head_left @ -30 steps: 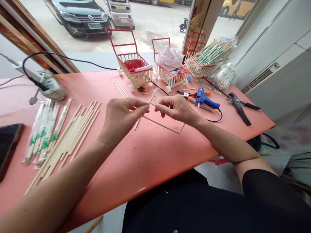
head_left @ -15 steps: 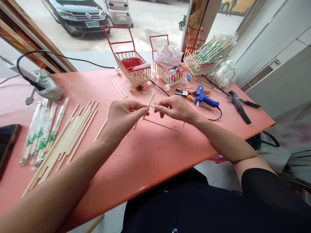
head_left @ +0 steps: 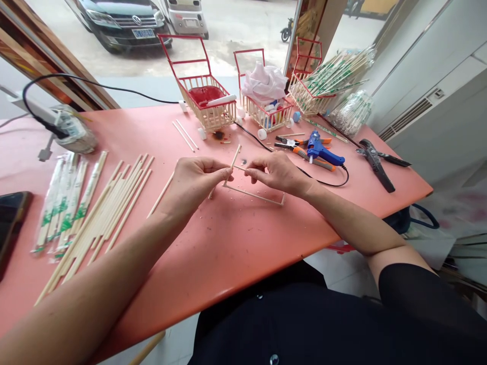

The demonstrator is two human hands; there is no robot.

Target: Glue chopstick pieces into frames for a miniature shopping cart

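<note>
My left hand (head_left: 194,177) is closed in a pinch on a thin wooden chopstick (head_left: 236,154), which tilts up past its thumb and finger. Just right of it, my right hand (head_left: 274,172) pinches a shorter stick (head_left: 239,168) that meets the first one crosswise. Below both hands, a light frame side of joined sticks (head_left: 254,195) runs low over the table, with a corner at its right end. How the parts join behind my fingers is hidden.
Loose chopsticks (head_left: 110,215) and wrapped ones (head_left: 63,215) lie left. Small stick carts (head_left: 213,114) stand along the back. Pliers (head_left: 289,144), a blue glue gun (head_left: 321,151) with its cable, and a black tool (head_left: 375,162) lie right. A phone (head_left: 11,223) sits far left.
My hands hold nearly the same pose. My right hand has slid slightly right along the short stick, so more of it shows between my hands. The view has shifted a little.
</note>
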